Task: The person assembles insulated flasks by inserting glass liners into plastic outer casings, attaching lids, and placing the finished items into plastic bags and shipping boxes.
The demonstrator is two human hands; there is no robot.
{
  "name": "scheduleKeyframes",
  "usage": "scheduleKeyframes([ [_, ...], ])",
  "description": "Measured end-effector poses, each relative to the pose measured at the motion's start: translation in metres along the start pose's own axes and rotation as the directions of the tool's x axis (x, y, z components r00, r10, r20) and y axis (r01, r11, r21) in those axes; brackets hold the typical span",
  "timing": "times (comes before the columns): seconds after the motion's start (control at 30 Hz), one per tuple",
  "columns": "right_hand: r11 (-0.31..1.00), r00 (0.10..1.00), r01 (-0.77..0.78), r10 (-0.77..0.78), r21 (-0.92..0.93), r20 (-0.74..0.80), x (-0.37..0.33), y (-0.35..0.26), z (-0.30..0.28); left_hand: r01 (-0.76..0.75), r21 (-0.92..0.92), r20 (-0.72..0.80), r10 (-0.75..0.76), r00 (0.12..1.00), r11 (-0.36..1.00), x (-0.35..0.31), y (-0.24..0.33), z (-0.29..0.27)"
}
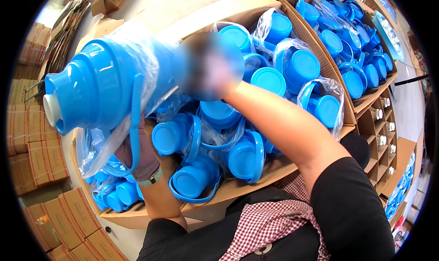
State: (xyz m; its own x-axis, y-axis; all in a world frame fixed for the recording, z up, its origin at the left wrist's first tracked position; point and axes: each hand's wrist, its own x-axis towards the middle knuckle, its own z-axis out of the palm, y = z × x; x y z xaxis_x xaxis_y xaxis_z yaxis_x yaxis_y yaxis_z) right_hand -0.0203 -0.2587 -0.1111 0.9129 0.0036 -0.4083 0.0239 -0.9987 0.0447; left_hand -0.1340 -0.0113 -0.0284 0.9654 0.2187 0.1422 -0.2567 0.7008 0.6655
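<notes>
Over the left hand [147, 155] lies a tilted blue flask [107, 73].

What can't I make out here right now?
Right hand: head view, blurred by a round patch.
Large blue flask: head view, far end behind that blur.
Left hand: head view, fingers mostly behind the flask and handle.
Blue items at far right: head view, too small to identify.
Stacked cartons at left: head view, cut off by dark rim.

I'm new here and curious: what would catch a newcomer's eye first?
The big blue flask with a white stopper, tipped sideways at upper left, the left hand beneath it. Next, open boxes of blue containers, filling the middle and upper right. Then the checked cloth at bottom centre.
</notes>
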Motion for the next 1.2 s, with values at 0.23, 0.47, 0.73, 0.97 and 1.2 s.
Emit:
scheduleKeyframes([
  [0.23,0.983,0.929,0.15,-0.104,0.103,-0.356,-0.017,0.065,-0.002,0.065,-0.048,0.137,-0.058,0.989,0.997,-0.016,-0.062,-0.018],
  [0.47,0.981,0.926,0.11,-0.043,0.16,-0.374,-0.055,0.09,-0.01,0.503,0.5,-0.014,-0.574,0.819,0.705,0.043,-0.169,-0.055],
  [0.73,0.857,0.841,0.378,-0.16,0.349,-0.517,-0.105,0.145,0.005,0.139,0.984,-0.027,-0.684,0.729,0.11,0.062,-0.185,-0.086],
  [0.97,0.587,0.786,0.499,0.004,0.638,-0.618,-0.287,0.23,0.019,-0.068,0.758,-0.046,0.158,0.986,0.649,0.04,-0.16,0.055],
  [1.2,0.515,0.84,0.321,0.233,0.795,-0.49,-0.392,0.271,0.068,-0.648,0.689,0.445,-0.515,0.733,-0.326,0.102,-0.243,0.202],
])
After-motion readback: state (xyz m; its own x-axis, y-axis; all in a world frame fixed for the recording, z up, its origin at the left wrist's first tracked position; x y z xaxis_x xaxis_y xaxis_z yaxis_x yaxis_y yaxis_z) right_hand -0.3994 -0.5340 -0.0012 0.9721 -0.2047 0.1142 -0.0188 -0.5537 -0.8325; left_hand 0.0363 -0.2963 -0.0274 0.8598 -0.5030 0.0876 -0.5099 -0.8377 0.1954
